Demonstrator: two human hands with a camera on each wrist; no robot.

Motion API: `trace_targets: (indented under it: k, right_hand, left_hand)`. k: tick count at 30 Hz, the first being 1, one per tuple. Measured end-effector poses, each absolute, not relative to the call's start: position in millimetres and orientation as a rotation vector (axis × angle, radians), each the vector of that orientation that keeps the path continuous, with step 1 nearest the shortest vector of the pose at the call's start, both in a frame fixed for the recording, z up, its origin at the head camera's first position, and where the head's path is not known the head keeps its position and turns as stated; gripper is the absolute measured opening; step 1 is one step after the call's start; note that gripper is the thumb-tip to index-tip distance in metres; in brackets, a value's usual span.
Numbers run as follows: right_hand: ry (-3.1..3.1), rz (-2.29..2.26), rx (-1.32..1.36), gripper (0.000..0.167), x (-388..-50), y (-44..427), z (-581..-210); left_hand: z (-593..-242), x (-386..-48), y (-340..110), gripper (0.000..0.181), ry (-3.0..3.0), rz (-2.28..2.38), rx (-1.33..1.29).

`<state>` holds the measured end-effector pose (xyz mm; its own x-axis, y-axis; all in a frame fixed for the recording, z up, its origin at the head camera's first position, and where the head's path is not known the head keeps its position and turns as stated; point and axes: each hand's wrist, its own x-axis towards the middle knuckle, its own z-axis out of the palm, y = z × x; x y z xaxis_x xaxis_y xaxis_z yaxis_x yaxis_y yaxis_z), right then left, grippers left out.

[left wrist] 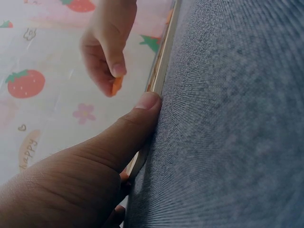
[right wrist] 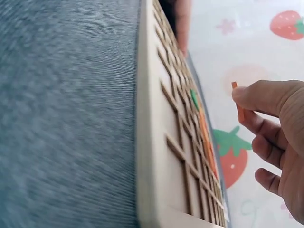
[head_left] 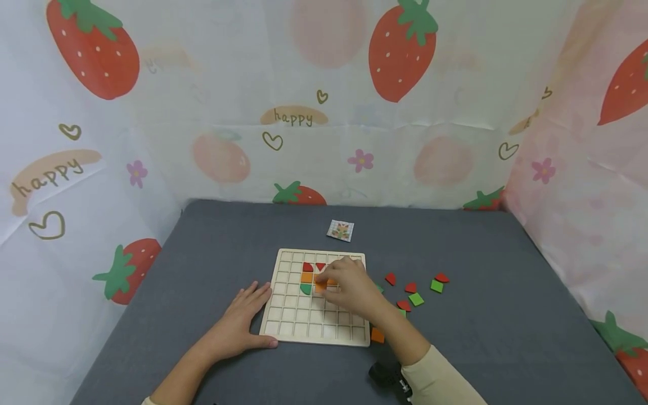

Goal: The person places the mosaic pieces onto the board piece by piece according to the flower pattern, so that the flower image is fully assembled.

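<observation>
A square wooden grid board [head_left: 287, 329] lies on the grey cloth. Along its left side sits my left hand [head_left: 237, 327], fingers spread at the edge and thumb [left wrist: 148, 100] touching the near corner. Over the board, my right hand [head_left: 350, 286] pinches a thin orange tile [right wrist: 240, 112] between thumb and fingertips, held above the surface. Among the pieces set in the grid are a red rounded piece [head_left: 307, 267], a red piece with a notch [head_left: 320, 266], an orange square [head_left: 306, 277] and a green rounded piece [head_left: 305, 289]. My right hand hides part of the grid.
Right of the board lie loose red pieces [head_left: 390, 279] and green squares [head_left: 416, 299]. An orange square [head_left: 377, 335] is by the near right corner. Behind the board is a small picture card [head_left: 341, 230]. A black object [head_left: 387, 374] sits by the right sleeve.
</observation>
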<state>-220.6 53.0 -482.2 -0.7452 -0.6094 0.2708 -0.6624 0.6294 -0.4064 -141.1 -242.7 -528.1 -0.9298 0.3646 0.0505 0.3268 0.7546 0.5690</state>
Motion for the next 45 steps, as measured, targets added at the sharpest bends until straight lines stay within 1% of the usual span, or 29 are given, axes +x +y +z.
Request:
trace_targets:
  k: [8, 18, 28, 45]
  right_hand:
    - [-2.735, 0.713, 1.064, 0.017, -219.3, 48.0, -492.1]
    - [-2.762, 0.608, 1.013, 0.020, -223.8, 44.8, -502.9]
    - [-2.773, 0.598, 1.006, 0.022, -224.4, 42.5, -510.1]
    - [-2.776, 0.603, 0.981, 0.024, -224.3, 40.2, -513.2]
  left_hand:
    - [-530.8, -140.8, -243.4, 0.118, 2.874, 0.918, 0.555]
    - [-534.1, -144.5, -244.3, 0.119, 2.872, 0.903, 0.563]
    - [-533.9, -144.0, -244.5, 0.118, 2.880, 0.908, 0.570]
    - [-533.0, -144.0, -244.0, 0.120, 2.873, 0.916, 0.569]
